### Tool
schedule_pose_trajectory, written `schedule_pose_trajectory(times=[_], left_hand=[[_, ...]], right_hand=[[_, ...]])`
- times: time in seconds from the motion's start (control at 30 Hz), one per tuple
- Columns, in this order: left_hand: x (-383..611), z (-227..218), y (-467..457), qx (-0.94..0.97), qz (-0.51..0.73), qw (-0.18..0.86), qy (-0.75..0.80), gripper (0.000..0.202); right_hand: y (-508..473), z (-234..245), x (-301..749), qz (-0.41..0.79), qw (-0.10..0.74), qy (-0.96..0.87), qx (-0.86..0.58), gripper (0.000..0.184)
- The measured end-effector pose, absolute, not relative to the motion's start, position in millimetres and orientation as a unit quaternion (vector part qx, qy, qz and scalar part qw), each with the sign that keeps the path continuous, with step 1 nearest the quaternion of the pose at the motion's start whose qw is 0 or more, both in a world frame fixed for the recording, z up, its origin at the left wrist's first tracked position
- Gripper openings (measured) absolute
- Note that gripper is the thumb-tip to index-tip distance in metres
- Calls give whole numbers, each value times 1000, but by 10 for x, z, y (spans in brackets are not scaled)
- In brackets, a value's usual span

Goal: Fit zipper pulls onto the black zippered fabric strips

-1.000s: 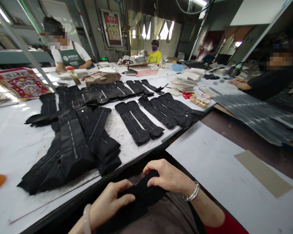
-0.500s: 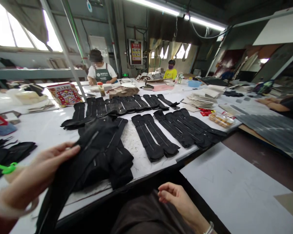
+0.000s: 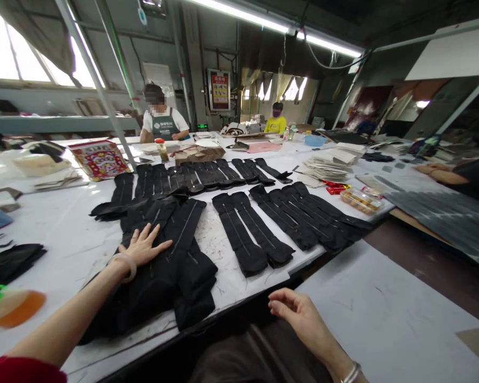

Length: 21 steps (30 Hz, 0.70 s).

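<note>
At far left, a green-capped bottle of orange liquid (image 3: 18, 308) sits on the white tabletop (image 3: 64, 229), so the left forearm does best to clear it on any reach or withdrawal. The left hand (image 3: 141, 247) lies palm down, fingers fanned wide, on the uneven pile of black zippered fabric panels (image 3: 155, 284) near the table's front edge; it touches the top layer without gripping anything. For tidy laying, as I judge it, light pressure from the whole palm would smooth folds better than fingertips, which might drag the top panel askew; lifting straight off would leave it square. The pile's near side reaches close to the edge, so pushing inward seems safer than pulling. Further right, a pair of black zippered strips (image 3: 241, 231) lies flat, bare table between it and the pile; that gap is worth preserving. The right hand (image 3: 303, 316) hovers past the table edge, fingers loosely curled, nothing visible in them, so it could steady a corner.
</note>
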State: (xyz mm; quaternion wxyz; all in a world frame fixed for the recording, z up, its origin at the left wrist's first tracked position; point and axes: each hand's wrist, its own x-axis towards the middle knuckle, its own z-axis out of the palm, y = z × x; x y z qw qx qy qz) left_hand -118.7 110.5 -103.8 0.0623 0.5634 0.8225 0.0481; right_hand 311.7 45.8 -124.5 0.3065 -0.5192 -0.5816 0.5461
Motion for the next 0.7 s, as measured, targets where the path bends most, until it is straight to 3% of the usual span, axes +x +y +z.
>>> schedule_pose_trajectory(times=[0.1, 0.23, 0.33, 0.5, 0.7], left_hand=[[-1092, -998, 1061, 586, 44, 53, 807, 82], [-929, -905, 1006, 659, 55, 40, 749, 64], [-996, -743, 1163, 668, 87, 2, 739, 55], [-1373, -404, 1903, 616, 123, -35, 777, 59], [-1541, -417, 2703, 598, 117, -10, 793, 48]], right_hand=[[760, -1179, 3167, 443, 314, -646, -537, 28], [1114, -1046, 3109, 356, 307, -705, -531, 25], [1199, -983, 2994, 357, 304, -715, -518, 25], [1064, -968, 2867, 361, 312, -706, -523, 26], [708, -1047, 3041, 394, 304, -666, -556, 22]])
